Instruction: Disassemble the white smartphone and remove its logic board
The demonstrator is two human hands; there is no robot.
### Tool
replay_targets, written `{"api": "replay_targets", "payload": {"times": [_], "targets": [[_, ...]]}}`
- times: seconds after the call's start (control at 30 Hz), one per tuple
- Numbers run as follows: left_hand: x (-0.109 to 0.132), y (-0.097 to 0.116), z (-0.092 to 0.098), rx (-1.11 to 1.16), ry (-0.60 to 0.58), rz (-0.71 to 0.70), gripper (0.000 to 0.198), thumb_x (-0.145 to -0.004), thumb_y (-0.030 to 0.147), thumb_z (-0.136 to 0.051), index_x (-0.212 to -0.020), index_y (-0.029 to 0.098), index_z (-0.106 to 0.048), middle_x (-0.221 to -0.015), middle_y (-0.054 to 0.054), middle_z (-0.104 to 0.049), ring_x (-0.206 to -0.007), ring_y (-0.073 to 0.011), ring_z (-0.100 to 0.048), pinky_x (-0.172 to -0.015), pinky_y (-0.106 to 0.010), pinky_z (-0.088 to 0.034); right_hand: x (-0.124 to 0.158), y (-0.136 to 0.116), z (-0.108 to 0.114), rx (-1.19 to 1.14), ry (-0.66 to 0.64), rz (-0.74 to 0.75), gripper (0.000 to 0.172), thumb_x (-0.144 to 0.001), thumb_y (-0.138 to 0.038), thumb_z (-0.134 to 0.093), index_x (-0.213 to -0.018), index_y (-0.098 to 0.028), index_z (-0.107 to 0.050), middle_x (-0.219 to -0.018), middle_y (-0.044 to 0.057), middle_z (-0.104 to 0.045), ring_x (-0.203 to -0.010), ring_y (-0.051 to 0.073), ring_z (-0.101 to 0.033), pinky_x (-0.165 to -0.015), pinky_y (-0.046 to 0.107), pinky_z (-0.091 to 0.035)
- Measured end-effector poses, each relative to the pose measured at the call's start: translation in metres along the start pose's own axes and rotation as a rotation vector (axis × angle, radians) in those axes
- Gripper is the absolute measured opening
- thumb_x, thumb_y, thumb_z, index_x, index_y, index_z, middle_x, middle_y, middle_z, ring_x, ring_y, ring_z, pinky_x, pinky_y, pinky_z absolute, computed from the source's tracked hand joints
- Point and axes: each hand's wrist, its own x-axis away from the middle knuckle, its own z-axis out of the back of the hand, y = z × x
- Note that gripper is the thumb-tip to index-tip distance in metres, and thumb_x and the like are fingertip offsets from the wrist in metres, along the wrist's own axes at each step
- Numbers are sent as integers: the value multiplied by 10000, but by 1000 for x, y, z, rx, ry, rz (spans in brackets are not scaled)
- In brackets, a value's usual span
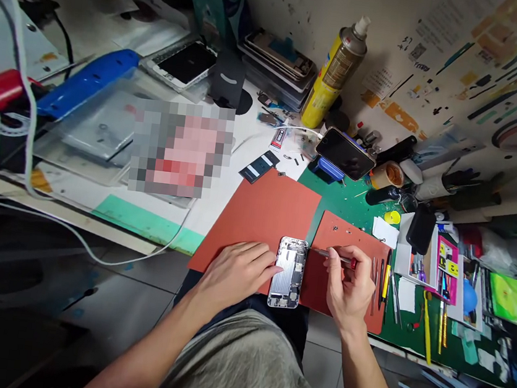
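Observation:
An opened silver phone chassis (287, 272) lies on a red-brown mat (260, 219) at the near edge of the bench. My left hand (235, 272) rests flat on the mat with its fingers against the chassis's left side, steadying it. My right hand (348, 285) is closed around a thin screwdriver with a red end (333, 256). Its tip points left at the upper right corner of the chassis. A smaller red-brown mat (351, 242) lies under my right hand.
Tweezers and small tools (386, 283) lie in a row right of my right hand. A dark phone (344, 154) leans on a blue stand, beside a yellow spray can (335, 72). Stacked phone frames (278, 62), a tape roll (386, 174) and a green cutting mat (351, 201) surround them.

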Motion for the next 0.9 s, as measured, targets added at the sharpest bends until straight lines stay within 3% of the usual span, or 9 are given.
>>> {"api": "replay_targets", "payload": {"times": [0.37, 0.53, 0.73, 0.9], "targets": [[0, -1, 0, 11, 3, -1, 230, -1086, 259, -569, -869, 207, -625, -782, -2, -640, -715, -180, -614, -655, -334, -412, -6, -8, 1, 46, -37, 80, 131, -1058, -261, -636, -1180, -241, -596, -977, 34, -752, -799, 164, -770, -671, 287, -645], [0, 0, 1, 29, -2, 7, 250, -1091, 277, -562, -862, 209, -635, -781, -7, -645, -721, -182, -618, -648, -333, -416, -18, -17, 9, 162, -219, 248, 124, -1069, -249, -559, -1188, -246, -595, -1003, 49, -753, -849, 182, -763, -733, 317, -635], [-1, 0, 0, 1, 5, 1, 294, -1104, 351, -563, -860, 205, -637, -768, 0, -629, -706, -177, -606, -642, -335, -411, -34, -17, 10, 300, -269, 290, 73, -1086, -303, -580, -1055, -239, -564, -868, 28, -716, -657, 150, -691, -551, 279, -489], [-2, 0, 1, -6, -7, 5, 315, -1106, 383, -564, -853, 205, -625, -779, 3, -636, -712, -175, -616, -648, -339, -422, -43, -19, 14, 258, -450, 322, 19, -1079, -255, -530, -1091, -240, -528, -947, 52, -704, -780, 182, -695, -676, 317, -533]]}}
